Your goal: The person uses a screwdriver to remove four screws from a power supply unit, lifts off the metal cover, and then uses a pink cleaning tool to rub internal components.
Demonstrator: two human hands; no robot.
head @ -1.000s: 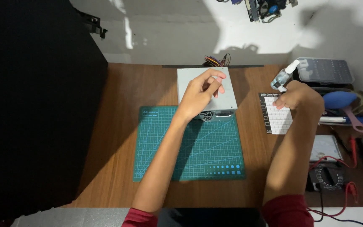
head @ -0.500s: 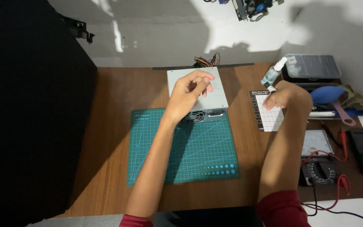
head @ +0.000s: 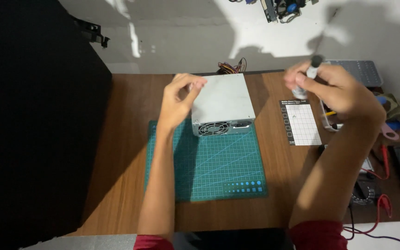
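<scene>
While right hand (head: 343, 95) clasps, screwdriver (head: 312, 69) upright

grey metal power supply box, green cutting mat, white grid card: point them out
grey metal power supply box (head: 221, 96), head view, flat top panel
green cutting mat (head: 218, 164), head view, bare middle
white grid card (head: 304, 124), head view, centre of grid

Just beside the left hand (head: 178, 99), whose fingertips pinch together, the power supply box (head: 221, 103) shows bare sheet metal, smooth with a dull grey sheen. Beneath it, the green cutting mat (head: 209, 169) looks like matt, rubbery plastic, and the table (head: 121, 139) around it is wood-grained brown with a soft satin finish. The right hand (head: 336, 90) closes on a small bottle (head: 307, 76) that reads as smooth pale plastic with a dark cap, and below that grip lies a matt white gridded pad (head: 302, 122).
</scene>
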